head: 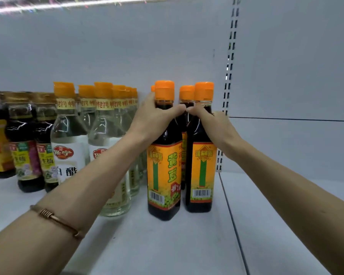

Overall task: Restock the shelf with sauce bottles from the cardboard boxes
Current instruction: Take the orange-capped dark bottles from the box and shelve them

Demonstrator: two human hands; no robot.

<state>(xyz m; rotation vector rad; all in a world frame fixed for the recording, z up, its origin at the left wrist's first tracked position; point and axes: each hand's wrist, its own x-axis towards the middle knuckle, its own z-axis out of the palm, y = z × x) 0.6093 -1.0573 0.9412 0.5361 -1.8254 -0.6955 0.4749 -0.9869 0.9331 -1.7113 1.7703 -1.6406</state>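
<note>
Both arms extended to the white shelf point(167, 245). Left hand point(153, 118) and right hand point(209, 122) — fingers curled round the necks of two upright dark sauce bottles point(164, 175), standing side by side.

The scene is being viewed by a single head-worn, wide-angle camera, which is being aimed forward and slightly downward into a white shelf point(167, 245) from close range, with straight lines being bowed toward the frame edges. Both forearms are being seen reaching away from the lens toward the far back panel point(127, 46), the left hand point(153, 116) and right hand point(211, 122) being framed near the centre. No second view is being provided, so no overlap is being shared.
</note>
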